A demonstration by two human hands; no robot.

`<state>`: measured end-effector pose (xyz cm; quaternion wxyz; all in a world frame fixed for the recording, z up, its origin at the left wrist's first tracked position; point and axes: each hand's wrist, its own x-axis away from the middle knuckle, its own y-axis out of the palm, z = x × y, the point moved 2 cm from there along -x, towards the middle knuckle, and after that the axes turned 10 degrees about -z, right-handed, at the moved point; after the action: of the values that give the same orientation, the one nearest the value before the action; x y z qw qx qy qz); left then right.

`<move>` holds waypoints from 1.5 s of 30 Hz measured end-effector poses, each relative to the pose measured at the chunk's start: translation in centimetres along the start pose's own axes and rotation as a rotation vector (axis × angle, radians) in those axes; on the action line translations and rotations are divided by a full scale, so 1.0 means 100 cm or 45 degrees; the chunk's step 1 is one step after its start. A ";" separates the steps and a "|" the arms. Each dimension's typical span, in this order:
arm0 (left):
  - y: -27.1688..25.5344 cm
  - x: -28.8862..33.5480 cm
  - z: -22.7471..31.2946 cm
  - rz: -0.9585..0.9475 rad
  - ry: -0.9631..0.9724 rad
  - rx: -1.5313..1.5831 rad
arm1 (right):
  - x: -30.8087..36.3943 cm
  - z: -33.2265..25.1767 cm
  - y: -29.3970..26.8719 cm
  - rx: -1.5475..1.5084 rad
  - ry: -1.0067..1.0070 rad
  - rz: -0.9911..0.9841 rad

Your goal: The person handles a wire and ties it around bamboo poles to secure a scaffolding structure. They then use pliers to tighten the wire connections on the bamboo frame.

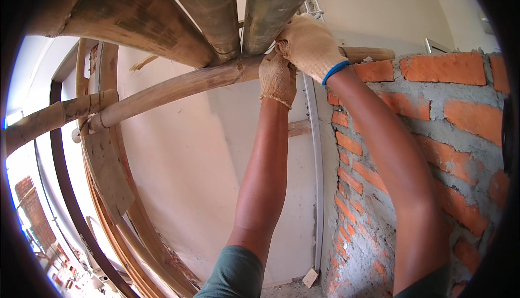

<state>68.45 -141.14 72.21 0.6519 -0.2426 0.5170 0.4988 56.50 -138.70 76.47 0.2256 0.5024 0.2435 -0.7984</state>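
Both hands are raised to a horizontal bamboo pole point(179, 87), just where thick bamboo poles point(214, 14) rest across it from above. My left hand point(277, 80), in a tan knitted glove, is curled closed against the near side of the pole. Beside and above it, my right hand point(313, 43) wears a similar glove with a blue cuff edge and bends over the pole, its fingers closed toward the left hand. The gloves hide whatever lies between the fingers. Thin pale strands point(316, 10) show just behind the right glove.
A rough brick wall point(411, 108) with grey mortar stands close on the right, with the horizontal pole's far end above it. Wooden uprights point(111, 157), a board point(107, 173) and another bamboo pole point(59, 115) stand at left. A plastered wall point(179, 162) lies beyond my arms.
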 end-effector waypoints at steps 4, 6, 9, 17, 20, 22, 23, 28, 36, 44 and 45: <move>0.006 -0.009 -0.008 0.156 0.078 -0.042 | 0.001 0.000 0.010 0.083 -0.075 0.123; 0.003 -0.008 -0.009 0.137 0.173 -0.089 | 0.002 0.000 0.012 0.018 -0.036 0.114; -0.004 -0.007 -0.011 0.079 0.296 -0.293 | 0.006 -0.003 0.012 -0.167 0.077 0.025; 0.003 -0.005 0.002 0.243 0.097 -0.309 | 0.000 0.006 0.014 -0.317 0.082 -0.030; 0.005 -0.007 0.005 0.327 0.074 -0.369 | -0.001 0.012 0.019 -0.316 -0.011 0.020; 0.005 -0.007 0.004 0.359 0.103 -0.413 | -0.002 0.012 0.023 -0.190 -0.005 0.017; 0.006 -0.006 0.003 0.375 0.128 -0.451 | -0.003 0.011 0.023 -0.158 -0.015 0.020; 0.008 0.000 0.000 0.426 0.268 -0.539 | 0.003 0.006 0.022 -0.124 -0.022 0.037; 0.021 0.008 -0.002 0.505 0.347 -0.437 | -0.002 0.010 0.011 -0.267 0.049 -0.125; 0.013 0.006 -0.004 0.438 0.390 -0.375 | -0.011 0.013 0.036 -0.016 -0.040 -0.091; 0.013 0.006 -0.004 0.425 0.380 -0.367 | -0.012 0.016 0.040 0.020 -0.058 -0.072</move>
<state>67.05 -140.73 71.80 0.4357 -0.3152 0.5641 0.6266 58.26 -142.66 77.49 0.2044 0.4786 0.2461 -0.8177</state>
